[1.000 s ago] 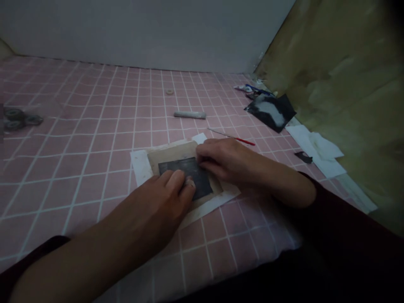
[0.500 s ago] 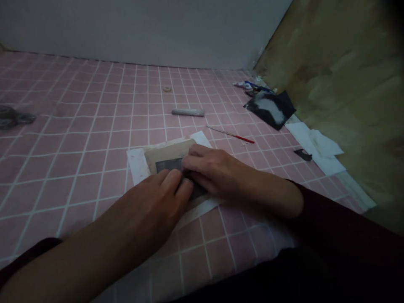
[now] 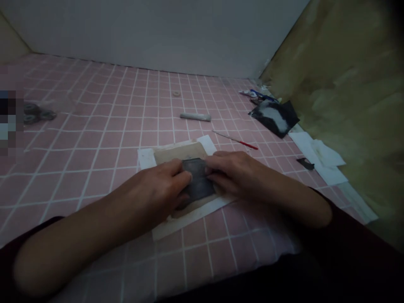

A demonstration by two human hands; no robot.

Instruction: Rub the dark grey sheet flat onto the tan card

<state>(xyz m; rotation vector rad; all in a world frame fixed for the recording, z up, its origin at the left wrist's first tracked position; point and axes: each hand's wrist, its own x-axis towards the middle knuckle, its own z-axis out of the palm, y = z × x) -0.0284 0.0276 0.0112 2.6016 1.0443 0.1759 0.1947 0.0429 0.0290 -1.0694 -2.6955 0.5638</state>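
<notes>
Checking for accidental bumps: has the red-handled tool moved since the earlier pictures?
No: the red-handled tool keeps its place against the grid on the pink cloth.

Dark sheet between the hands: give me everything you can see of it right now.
The dark sheet is thin-looking, dark grey and faintly mottled, with a straight far edge. It sits over a tan sheet, with white paper beneath that. The left hand covers its left part, thumb on top; the fingers of the right hand touch its right edge. Its material, and whether it lies fully flat, I cannot tell.
</notes>
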